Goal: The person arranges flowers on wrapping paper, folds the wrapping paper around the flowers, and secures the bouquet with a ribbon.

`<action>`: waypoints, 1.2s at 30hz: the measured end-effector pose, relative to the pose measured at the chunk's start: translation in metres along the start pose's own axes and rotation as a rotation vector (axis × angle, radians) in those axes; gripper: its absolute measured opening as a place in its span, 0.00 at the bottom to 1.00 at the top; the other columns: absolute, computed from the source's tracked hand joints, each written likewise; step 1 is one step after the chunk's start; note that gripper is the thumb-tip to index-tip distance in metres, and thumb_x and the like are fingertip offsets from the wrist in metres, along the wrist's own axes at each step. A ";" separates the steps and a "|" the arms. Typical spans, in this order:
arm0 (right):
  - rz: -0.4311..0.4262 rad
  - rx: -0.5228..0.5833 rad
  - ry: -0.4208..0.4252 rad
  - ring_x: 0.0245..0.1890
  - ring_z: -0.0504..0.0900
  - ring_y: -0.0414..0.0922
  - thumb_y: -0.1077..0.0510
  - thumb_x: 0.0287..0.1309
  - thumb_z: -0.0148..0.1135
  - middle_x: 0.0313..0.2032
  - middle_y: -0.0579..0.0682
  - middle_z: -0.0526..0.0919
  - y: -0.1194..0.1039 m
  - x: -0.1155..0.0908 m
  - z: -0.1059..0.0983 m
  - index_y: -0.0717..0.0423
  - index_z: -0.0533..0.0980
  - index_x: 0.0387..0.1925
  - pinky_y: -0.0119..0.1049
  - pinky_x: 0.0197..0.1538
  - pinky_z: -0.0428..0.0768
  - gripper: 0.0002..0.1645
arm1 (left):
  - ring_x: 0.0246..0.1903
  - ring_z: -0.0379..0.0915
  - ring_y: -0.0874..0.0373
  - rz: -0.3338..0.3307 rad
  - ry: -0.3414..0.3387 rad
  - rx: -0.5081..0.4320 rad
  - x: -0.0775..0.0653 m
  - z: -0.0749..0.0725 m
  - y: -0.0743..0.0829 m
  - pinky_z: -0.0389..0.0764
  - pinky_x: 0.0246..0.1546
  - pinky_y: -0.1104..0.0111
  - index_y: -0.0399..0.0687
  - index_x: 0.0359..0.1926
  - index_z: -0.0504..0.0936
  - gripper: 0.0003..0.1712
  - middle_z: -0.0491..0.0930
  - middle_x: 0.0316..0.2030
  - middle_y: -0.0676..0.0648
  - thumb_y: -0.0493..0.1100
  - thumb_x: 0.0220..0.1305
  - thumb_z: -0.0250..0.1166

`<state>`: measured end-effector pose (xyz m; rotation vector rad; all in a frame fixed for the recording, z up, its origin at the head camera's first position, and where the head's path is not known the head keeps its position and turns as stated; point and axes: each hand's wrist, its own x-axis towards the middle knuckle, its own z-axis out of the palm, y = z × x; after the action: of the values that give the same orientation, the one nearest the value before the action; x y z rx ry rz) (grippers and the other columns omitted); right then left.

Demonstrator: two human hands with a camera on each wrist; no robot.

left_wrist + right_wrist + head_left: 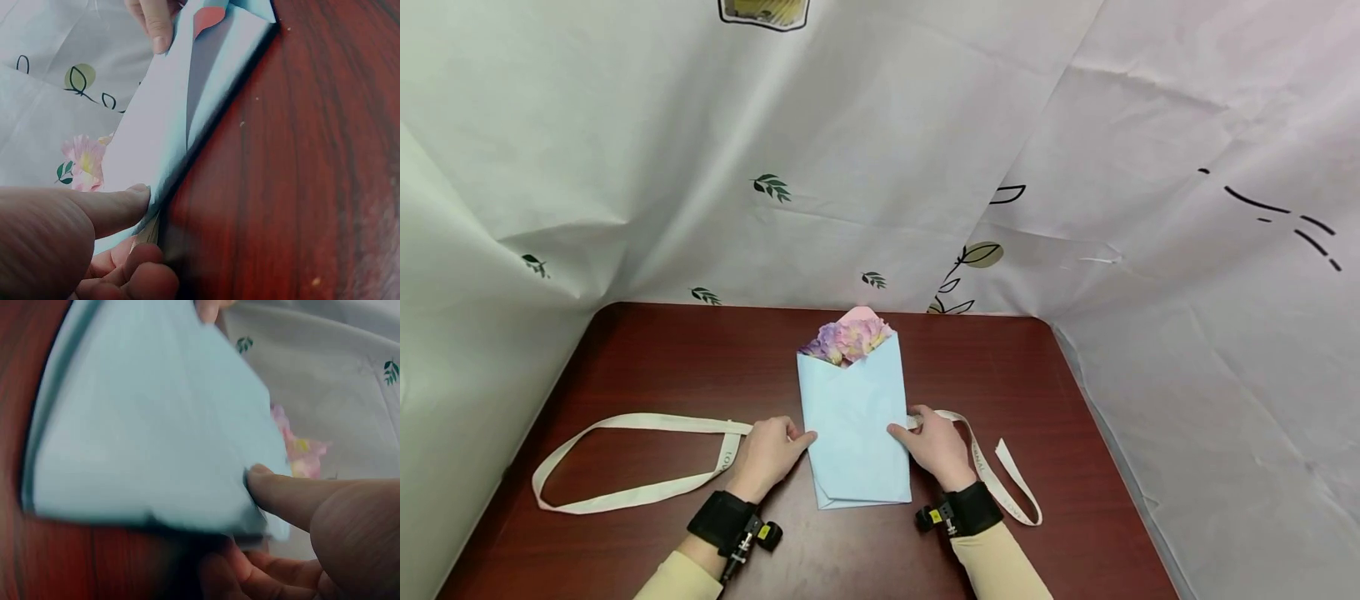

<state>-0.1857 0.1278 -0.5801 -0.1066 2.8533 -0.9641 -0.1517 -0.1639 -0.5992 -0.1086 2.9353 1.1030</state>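
The blue wrap (857, 433) is at the table (700, 358), between the two hands, its narrow end toward the person; whether it rests fully flat or is slightly raised, I cannot tell. Pink and purple flowers (850, 337) show at the wrap's far end, where its front slopes down from both corners to a notch, and a rounded pink tip (859, 313) stands behind them.

The left hand (767, 450) pinches the wrap's left edge, thumb on the front face and fingers curled below. The right hand (936, 446) pinches the right edge the same way, slightly higher up the wrap from its near end.

A pale lettered ribbon (632, 421) spreads in a long loop left of the wrap and runs to the left hand's fingers. More of it comes out beside the wrap's right edge at the right hand, curving down to a loose end on that side; how it passes at the wrap's back is hidden.

Black wristbands (724, 521) sit nearer the person than the wrap's middle, one on each side. Beyond the wrap hangs white cloth (880, 125) with leaf prints.
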 end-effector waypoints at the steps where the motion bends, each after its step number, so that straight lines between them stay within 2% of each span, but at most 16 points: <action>1: 0.004 -0.015 0.001 0.24 0.75 0.40 0.33 0.61 0.66 0.25 0.44 0.79 0.002 -0.001 -0.002 0.55 0.77 0.59 0.39 0.30 0.71 0.37 | 0.14 0.63 0.58 0.003 0.001 0.008 0.000 0.000 0.000 0.64 0.20 0.66 0.52 0.22 0.77 0.21 0.68 0.13 0.52 0.58 0.63 0.71; 4: 0.032 -0.062 0.006 0.22 0.74 0.42 0.31 0.59 0.66 0.22 0.44 0.77 0.006 -0.002 -0.007 0.52 0.80 0.48 0.40 0.29 0.70 0.31 | 0.13 0.63 0.57 0.010 0.001 0.032 -0.001 0.001 0.002 0.62 0.19 0.66 0.52 0.19 0.75 0.24 0.67 0.12 0.52 0.60 0.62 0.71; 7: 0.074 -0.087 0.000 0.21 0.72 0.44 0.29 0.57 0.66 0.21 0.44 0.76 0.009 -0.003 -0.009 0.48 0.79 0.38 0.40 0.27 0.68 0.28 | 0.13 0.63 0.57 0.013 -0.001 0.049 -0.002 0.002 0.004 0.62 0.18 0.66 0.53 0.18 0.73 0.26 0.67 0.12 0.52 0.61 0.61 0.71; 11: 0.085 -0.091 -0.013 0.19 0.71 0.44 0.27 0.58 0.64 0.20 0.45 0.75 0.012 -0.003 -0.013 0.47 0.78 0.31 0.38 0.24 0.66 0.28 | 0.13 0.63 0.58 0.021 -0.016 0.058 -0.003 0.001 0.005 0.63 0.18 0.65 0.54 0.19 0.74 0.25 0.68 0.13 0.53 0.62 0.62 0.70; 14: 0.048 -0.077 -0.007 0.20 0.71 0.43 0.28 0.60 0.62 0.21 0.44 0.75 0.016 -0.004 -0.018 0.46 0.79 0.33 0.37 0.25 0.67 0.27 | 0.15 0.65 0.60 0.028 -0.029 0.056 -0.005 -0.006 0.003 0.65 0.18 0.65 0.55 0.24 0.78 0.22 0.71 0.15 0.55 0.64 0.61 0.70; 16: 0.008 -0.062 0.002 0.21 0.72 0.43 0.32 0.60 0.65 0.22 0.44 0.76 0.020 -0.005 -0.024 0.47 0.81 0.37 0.38 0.26 0.68 0.24 | 0.16 0.66 0.62 0.049 -0.019 0.062 -0.006 -0.014 -0.001 0.66 0.18 0.66 0.55 0.31 0.81 0.20 0.72 0.16 0.56 0.65 0.60 0.70; 18: -0.041 -0.074 0.009 0.25 0.73 0.43 0.36 0.57 0.71 0.26 0.44 0.76 0.026 -0.006 -0.029 0.47 0.82 0.41 0.39 0.31 0.70 0.22 | 0.18 0.67 0.63 0.087 0.015 0.080 -0.007 -0.025 -0.009 0.67 0.19 0.65 0.55 0.38 0.83 0.20 0.73 0.19 0.57 0.63 0.58 0.72; 20: -0.090 -0.105 0.012 0.32 0.73 0.44 0.41 0.51 0.78 0.32 0.46 0.77 0.035 -0.007 -0.035 0.47 0.83 0.45 0.41 0.37 0.72 0.23 | 0.22 0.68 0.63 0.158 0.062 0.118 -0.008 -0.036 -0.021 0.69 0.22 0.66 0.54 0.43 0.84 0.21 0.75 0.24 0.56 0.60 0.55 0.76; 23: -0.138 -0.183 0.022 0.41 0.71 0.46 0.48 0.45 0.83 0.38 0.47 0.75 0.049 -0.009 -0.043 0.45 0.84 0.41 0.43 0.44 0.73 0.20 | 0.32 0.70 0.57 0.270 0.109 0.181 -0.009 -0.050 -0.040 0.71 0.30 0.61 0.52 0.44 0.85 0.22 0.77 0.34 0.51 0.52 0.50 0.80; 26: -0.171 -0.242 0.027 0.43 0.70 0.51 0.53 0.50 0.80 0.39 0.49 0.75 0.058 -0.011 -0.051 0.44 0.84 0.32 0.45 0.45 0.73 0.10 | 0.42 0.69 0.48 0.333 0.127 0.237 -0.009 -0.060 -0.056 0.69 0.40 0.54 0.51 0.41 0.86 0.20 0.76 0.42 0.46 0.48 0.47 0.83; 29: -0.190 -0.282 0.045 0.44 0.72 0.53 0.55 0.58 0.74 0.38 0.49 0.76 0.062 -0.013 -0.060 0.44 0.81 0.28 0.46 0.45 0.74 0.08 | 0.47 0.67 0.41 0.339 0.123 0.271 -0.009 -0.068 -0.066 0.66 0.42 0.50 0.50 0.38 0.86 0.17 0.75 0.45 0.41 0.46 0.48 0.82; 33: -0.195 -0.297 0.082 0.42 0.74 0.53 0.56 0.62 0.71 0.36 0.48 0.78 0.063 -0.014 -0.074 0.46 0.80 0.30 0.47 0.43 0.73 0.07 | 0.51 0.65 0.38 0.326 0.109 0.290 -0.009 -0.074 -0.073 0.63 0.41 0.50 0.51 0.36 0.84 0.14 0.75 0.49 0.39 0.44 0.50 0.81; 36: -0.167 -0.281 0.073 0.33 0.75 0.49 0.56 0.64 0.69 0.29 0.44 0.78 0.063 -0.014 -0.083 0.47 0.79 0.33 0.44 0.35 0.71 0.05 | 0.52 0.65 0.39 0.306 0.082 0.305 -0.010 -0.077 -0.074 0.62 0.41 0.52 0.54 0.34 0.83 0.13 0.75 0.49 0.40 0.45 0.52 0.80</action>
<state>-0.1853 0.2290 -0.5513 -0.3483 3.0706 -0.5958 -0.1352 -0.2694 -0.5900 0.3129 3.2273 0.6660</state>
